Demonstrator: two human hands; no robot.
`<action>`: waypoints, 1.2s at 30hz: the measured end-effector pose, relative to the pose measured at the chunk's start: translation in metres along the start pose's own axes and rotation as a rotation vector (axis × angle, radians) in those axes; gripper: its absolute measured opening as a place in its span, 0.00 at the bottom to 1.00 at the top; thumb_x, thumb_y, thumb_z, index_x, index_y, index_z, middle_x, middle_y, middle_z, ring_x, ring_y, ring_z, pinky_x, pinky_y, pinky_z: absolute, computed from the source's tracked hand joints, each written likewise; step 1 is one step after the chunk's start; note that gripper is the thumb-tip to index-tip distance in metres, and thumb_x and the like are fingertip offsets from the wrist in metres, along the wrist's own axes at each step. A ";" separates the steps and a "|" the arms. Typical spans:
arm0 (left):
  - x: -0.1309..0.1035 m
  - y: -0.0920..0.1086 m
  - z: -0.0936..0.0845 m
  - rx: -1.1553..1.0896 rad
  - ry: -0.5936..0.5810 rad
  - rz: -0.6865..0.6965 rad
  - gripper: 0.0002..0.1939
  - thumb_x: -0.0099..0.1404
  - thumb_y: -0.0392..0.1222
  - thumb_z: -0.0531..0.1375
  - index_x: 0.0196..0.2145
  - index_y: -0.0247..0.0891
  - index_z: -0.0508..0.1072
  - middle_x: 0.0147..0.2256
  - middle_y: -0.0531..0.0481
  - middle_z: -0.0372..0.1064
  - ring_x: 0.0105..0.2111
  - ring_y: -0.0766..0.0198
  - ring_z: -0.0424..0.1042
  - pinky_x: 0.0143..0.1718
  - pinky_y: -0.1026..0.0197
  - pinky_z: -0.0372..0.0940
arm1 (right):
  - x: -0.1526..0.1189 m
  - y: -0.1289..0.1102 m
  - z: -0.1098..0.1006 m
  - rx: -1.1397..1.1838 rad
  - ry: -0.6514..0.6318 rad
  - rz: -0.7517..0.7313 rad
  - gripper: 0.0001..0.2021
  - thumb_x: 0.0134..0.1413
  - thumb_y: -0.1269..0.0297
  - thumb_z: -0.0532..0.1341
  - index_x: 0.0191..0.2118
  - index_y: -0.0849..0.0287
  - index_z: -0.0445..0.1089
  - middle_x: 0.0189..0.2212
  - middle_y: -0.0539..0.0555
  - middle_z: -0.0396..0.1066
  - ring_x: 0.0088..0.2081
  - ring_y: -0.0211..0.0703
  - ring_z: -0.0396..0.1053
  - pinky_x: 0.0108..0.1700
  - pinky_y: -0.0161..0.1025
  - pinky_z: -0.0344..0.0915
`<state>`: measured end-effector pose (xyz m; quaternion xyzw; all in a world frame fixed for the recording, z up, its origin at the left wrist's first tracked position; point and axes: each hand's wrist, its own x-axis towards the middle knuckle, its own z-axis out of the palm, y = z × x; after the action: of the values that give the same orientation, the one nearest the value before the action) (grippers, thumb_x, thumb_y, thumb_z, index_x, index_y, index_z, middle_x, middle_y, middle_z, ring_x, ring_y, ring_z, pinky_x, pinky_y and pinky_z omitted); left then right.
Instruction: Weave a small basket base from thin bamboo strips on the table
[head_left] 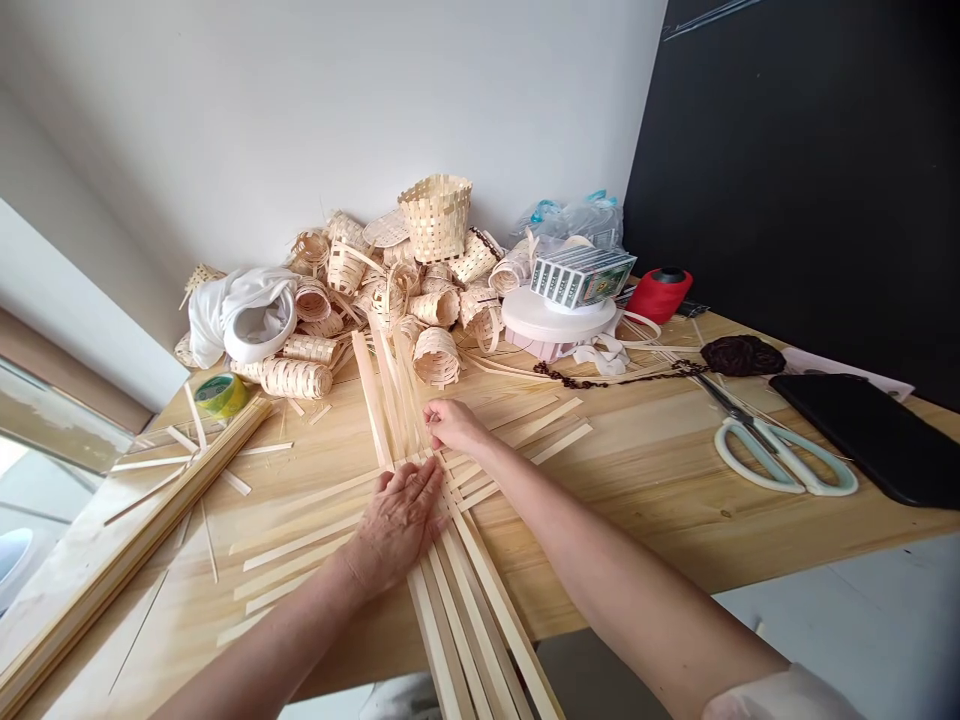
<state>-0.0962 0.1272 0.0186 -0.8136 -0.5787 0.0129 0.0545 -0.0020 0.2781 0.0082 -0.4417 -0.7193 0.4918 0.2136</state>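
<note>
While an open weave of pale, flat wooden strips [453, 492] lies on a light-brown wooden table [637, 490], its loose ends spread to every side. Well left of the weave, a long, straw-coloured bundle of narrow wooden strips [150, 535] runs at a slant. Beyond the weave on its left are a bunched white cloth [214, 315] and a green-and-yellow roll of tape [232, 400]. Over the weave's left part lies the left hand [401, 515], fingers extended close together, flat and grasping nothing visible. Straight beyond the weave rises a heap of small, pale woven-wood baskets [435, 305]. At the weave's far edge is the right hand [454, 428], its fingers curled as in a pinch; I cannot tell whether a strip is caught between them. Right of the weave and beyond it are a round white disc [559, 318], a red cone of thread [660, 297] and a dark-brown ball of yarn [742, 355]; farther right of it lie white-handled metal scissors [776, 447] and a flat black rectangular object [870, 430].
</note>
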 end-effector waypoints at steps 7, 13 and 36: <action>0.012 0.004 -0.016 0.021 -0.043 -0.008 0.22 0.65 0.45 0.47 0.55 0.33 0.59 0.57 0.44 0.55 0.48 0.54 0.59 0.44 0.52 0.59 | -0.005 -0.001 -0.002 0.005 -0.015 -0.036 0.05 0.45 0.77 0.54 0.27 0.59 0.62 0.12 0.43 0.61 0.16 0.31 0.62 0.19 0.27 0.53; 0.017 0.006 -0.015 0.040 0.015 -0.009 0.18 0.64 0.43 0.50 0.52 0.43 0.62 0.56 0.46 0.56 0.46 0.52 0.61 0.40 0.50 0.62 | -0.003 0.003 -0.002 -0.005 -0.011 -0.056 0.05 0.44 0.76 0.55 0.27 0.59 0.62 0.13 0.43 0.62 0.18 0.32 0.63 0.21 0.28 0.56; 0.047 -0.014 0.012 -0.111 0.224 0.202 0.12 0.63 0.32 0.48 0.39 0.38 0.69 0.42 0.47 0.65 0.37 0.59 0.58 0.39 0.57 0.60 | -0.005 0.005 -0.002 -0.144 0.138 -0.176 0.05 0.46 0.72 0.58 0.31 0.61 0.70 0.29 0.50 0.71 0.31 0.36 0.66 0.34 0.30 0.60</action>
<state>-0.0946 0.1763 0.0104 -0.8657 -0.4843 -0.1043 0.0719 0.0042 0.2758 0.0057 -0.4237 -0.7723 0.3867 0.2728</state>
